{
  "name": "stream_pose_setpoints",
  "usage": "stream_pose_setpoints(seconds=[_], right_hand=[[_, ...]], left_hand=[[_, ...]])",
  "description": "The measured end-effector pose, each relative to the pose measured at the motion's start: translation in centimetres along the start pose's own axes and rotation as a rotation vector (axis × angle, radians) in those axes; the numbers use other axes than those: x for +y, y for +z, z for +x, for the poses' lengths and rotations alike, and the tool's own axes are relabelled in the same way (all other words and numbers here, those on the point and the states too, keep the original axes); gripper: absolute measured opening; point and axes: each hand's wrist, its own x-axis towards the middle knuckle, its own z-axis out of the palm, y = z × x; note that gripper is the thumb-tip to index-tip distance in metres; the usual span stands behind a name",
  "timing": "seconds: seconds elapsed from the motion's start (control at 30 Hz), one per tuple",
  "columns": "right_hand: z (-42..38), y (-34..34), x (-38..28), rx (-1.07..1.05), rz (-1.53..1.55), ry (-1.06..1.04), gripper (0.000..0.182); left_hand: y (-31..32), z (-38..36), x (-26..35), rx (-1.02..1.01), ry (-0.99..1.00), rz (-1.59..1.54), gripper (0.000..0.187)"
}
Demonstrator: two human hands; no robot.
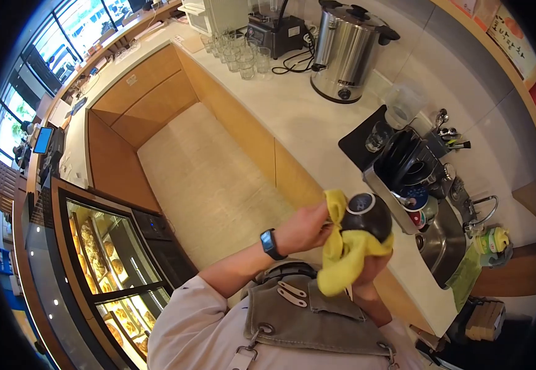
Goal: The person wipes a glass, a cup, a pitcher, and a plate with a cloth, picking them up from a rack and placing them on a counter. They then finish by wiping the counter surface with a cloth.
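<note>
A dark round cup [376,223] with a pale ring on its base is held bottom up in front of my apron. A yellow cloth [345,262] wraps its lower side and hangs below it. My left hand [308,228], with a watch on the wrist, pinches the cloth at the cup's left side. My right hand [374,266] is under the cup, with the cloth between; its fingers are mostly hidden, but it supports the cup through the cloth.
A dish rack [397,200] with dark plates stands beside the sink [443,246]. Behind are a steel urn [345,52], glasses [237,55] and a blender base [274,37]. At lower left is a lit pastry case [110,259]. The counter edge runs close to the cup.
</note>
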Motion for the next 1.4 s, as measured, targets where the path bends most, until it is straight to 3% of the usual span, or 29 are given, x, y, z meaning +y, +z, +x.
stream_pose_setpoints(seconds=[0.03, 0.1, 0.13, 0.17, 0.23, 0.27, 0.33, 0.37, 0.4, 0.47, 0.57, 0.67, 0.7, 0.77, 0.87, 0.93, 0.97, 1.07, 1.1, 1.2, 1.27, 1.33, 1.37, 1.4], right_hand=[[0.4, 0.8, 0.1, -0.148, -0.035, 0.050, 0.038], [0.5, 5.2, -0.6, -0.011, 0.632, 0.420, 0.029], [-0.5, 5.4, 1.5, -0.123, 0.415, 0.333, 0.039], [0.2, 6.4, 1.2, -0.292, 0.074, -0.003, 0.038], [-0.2, 9.4, 1.7, -0.352, 0.233, 0.109, 0.039], [1.6, 11.4, 0.3, -0.489, 0.295, 0.185, 0.042], [3.3, 14.5, 2.6, -0.754, 0.095, -0.066, 0.047], [4.1, 16.2, 6.0, -0.813, 0.069, -0.338, 0.057], [4.7, 17.8, 7.7, -0.837, 0.171, -0.219, 0.055], [8.2, 19.6, 9.0, -0.899, 0.098, -0.563, 0.043], [11.7, 21.2, 7.3, -1.002, 0.026, -0.611, 0.047], [12.2, 22.3, 7.1, -0.982, 0.351, 0.116, 0.041], [12.6, 23.2, 7.7, -0.924, 0.337, 0.042, 0.044], [13.9, 24.5, 9.9, -0.905, 0.359, -0.138, 0.045], [17.2, 26.0, 12.5, -0.849, 0.379, -0.375, 0.045], [18.9, 26.3, 13.9, -0.854, 0.405, -0.450, 0.044], [19.8, 26.5, 14.1, -0.892, 0.393, -0.438, 0.054], [22.6, 25.1, 12.5, -1.061, 0.209, 0.113, 0.052], [22.9, 25.2, 13.1, -1.042, 0.234, 0.163, 0.051], [23.2, 26.3, 16.2, -0.743, 0.136, -0.167, 0.050], [25.0, 28.8, 20.1, -0.614, -0.078, -0.218, 0.050], [26.9, 30.4, 21.4, -0.498, -0.293, -0.368, 0.051], [28.2, 31.2, 20.4, -0.500, -0.227, -0.277, 0.053], [28.5, 32.2, 20.8, -0.550, -0.276, -0.315, 0.053]], left_hand=[[-1.2, -1.2, -1.5, 0.017, -0.053, 0.049, 0.039], [-3.7, -3.5, -3.9, 0.046, -0.157, 0.152, 0.049], [-5.1, -4.4, -4.5, 0.168, -0.051, 0.200, 0.047], [-6.5, -5.3, -4.8, 0.288, 0.056, 0.248, 0.046], [-7.8, -6.9, -5.4, 0.483, 0.183, 0.290, 0.043], [-7.8, -7.7, -5.7, 0.568, 0.162, 0.240, 0.043], [-7.7, -8.9, -6.4, 0.715, 0.059, 0.068, 0.042], [-7.8, -9.1, -6.9, 0.780, -0.015, -0.059, 0.042], [-8.0, -9.1, -7.4, 0.846, -0.076, -0.184, 0.042], [-9.9, -8.8, -8.7, 0.899, -0.203, -0.389, 0.042], [-12.8, -6.7, -10.2, 0.969, -0.271, -0.593, 0.044], [-15.2, -2.6, -10.1, 1.033, -0.225, -0.848, 0.042], [-16.6, -1.9, -10.9, 1.055, -0.329, -0.985, 0.040], [-19.3, -0.1, -11.8, 1.063, -0.401, -1.105, 0.041], [-21.0, 5.1, -11.7, 0.962, -0.366, -0.448, 0.043], [-22.2, 8.4, -10.6, 0.913, -0.442, -0.815, 0.044], [-22.5, 9.3, -11.4, 0.901, -0.478, -0.918, 0.045], [-23.0, 12.1, -15.0, 0.778, -0.487, -1.033, 0.045], [-23.2, 12.5, -16.9, 0.690, -0.451, -1.071, 0.043], [-23.1, 14.2, -23.4, 0.521, -0.406, -1.141, 0.040], [-23.0, 15.0, -28.9, 0.441, -0.435, -1.373, 0.042], [-24.1, 18.5, -26.2, 0.447, -0.475, -1.640, 0.044], [-24.8, 18.3, -27.8, 0.486, -0.467, -1.499, 0.043], [-25.2, 17.5, -30.4, 0.523, -0.455, -1.357, 0.043]])
